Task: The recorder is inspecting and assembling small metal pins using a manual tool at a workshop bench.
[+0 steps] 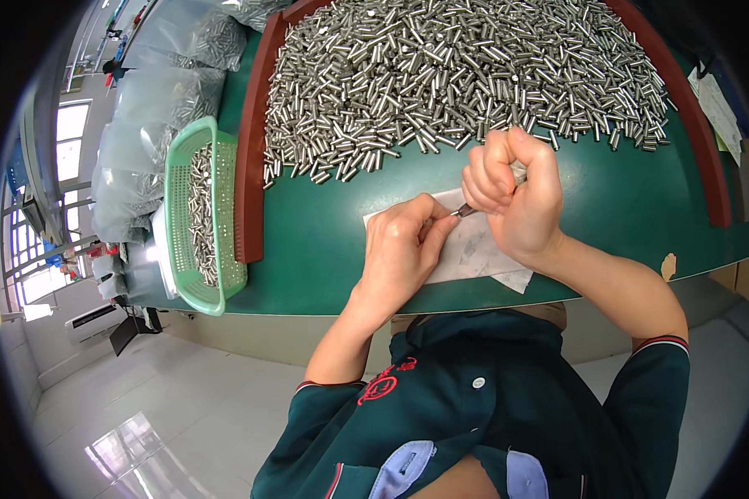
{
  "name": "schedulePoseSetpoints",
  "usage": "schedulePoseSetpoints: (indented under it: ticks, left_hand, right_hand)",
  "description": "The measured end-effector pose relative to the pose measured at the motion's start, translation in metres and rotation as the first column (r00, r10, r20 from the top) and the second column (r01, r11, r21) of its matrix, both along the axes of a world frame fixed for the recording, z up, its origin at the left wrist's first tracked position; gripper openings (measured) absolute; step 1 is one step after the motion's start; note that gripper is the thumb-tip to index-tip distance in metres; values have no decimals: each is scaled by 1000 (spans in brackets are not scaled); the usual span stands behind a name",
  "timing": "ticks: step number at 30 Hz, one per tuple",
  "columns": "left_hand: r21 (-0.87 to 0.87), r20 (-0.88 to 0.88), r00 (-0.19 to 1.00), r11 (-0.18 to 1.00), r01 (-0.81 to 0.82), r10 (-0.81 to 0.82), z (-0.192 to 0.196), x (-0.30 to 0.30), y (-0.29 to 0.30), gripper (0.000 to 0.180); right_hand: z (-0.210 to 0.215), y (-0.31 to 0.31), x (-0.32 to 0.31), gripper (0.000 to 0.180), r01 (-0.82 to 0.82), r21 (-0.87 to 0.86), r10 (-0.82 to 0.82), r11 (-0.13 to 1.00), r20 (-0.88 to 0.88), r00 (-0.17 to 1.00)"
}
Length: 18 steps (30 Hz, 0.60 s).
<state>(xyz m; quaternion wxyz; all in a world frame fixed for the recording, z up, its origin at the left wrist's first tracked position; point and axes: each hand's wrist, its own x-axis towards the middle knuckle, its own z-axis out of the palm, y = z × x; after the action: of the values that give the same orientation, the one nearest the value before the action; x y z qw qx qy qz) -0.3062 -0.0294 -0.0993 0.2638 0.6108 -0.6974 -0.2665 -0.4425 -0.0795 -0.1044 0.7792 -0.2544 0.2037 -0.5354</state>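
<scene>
My right hand point(514, 193) is fisted around a small metal pin point(464, 211) whose tip points left toward my left hand point(401, 249), fingertips pinched together just beside it over the bench point(324, 249).

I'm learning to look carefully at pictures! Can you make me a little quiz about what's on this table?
1. True or false: the green basket at the table's left edge holds small metal pins.
2. What lies under both hands on the green table? A) a flat whitish sheet B) a red towel C) a wooden board
3. Fill in: the big pile of metal pins lies inside a curved ____-coloured rim.

Key
1. True.
2. A: the left hand rests on the sheet, and the right hand grips a bunch of pins above it, one held between both hands' fingers.
3. Brown.
</scene>
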Motion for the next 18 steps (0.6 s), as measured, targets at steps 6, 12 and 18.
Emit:
schedulePoseSetpoints:
  ticks: [6,12,18]
  left_hand:
    - [20,-12,1000,1000,5,-5,-2,1,-2,12]
    - [22,-56,998,1000,17,-16,-4,4,-2,12]
    - [70,-93,996,997,22,-15,-6,3,-4,13]
  right_hand:
    - [1,1,0,37,6,-16,-6,1000,-19,1000]
    - [2,4,3,39,-27,-51,20,998,-131,991]
    - [-1,11,10,40,47,-279,-138,959,-314,939]
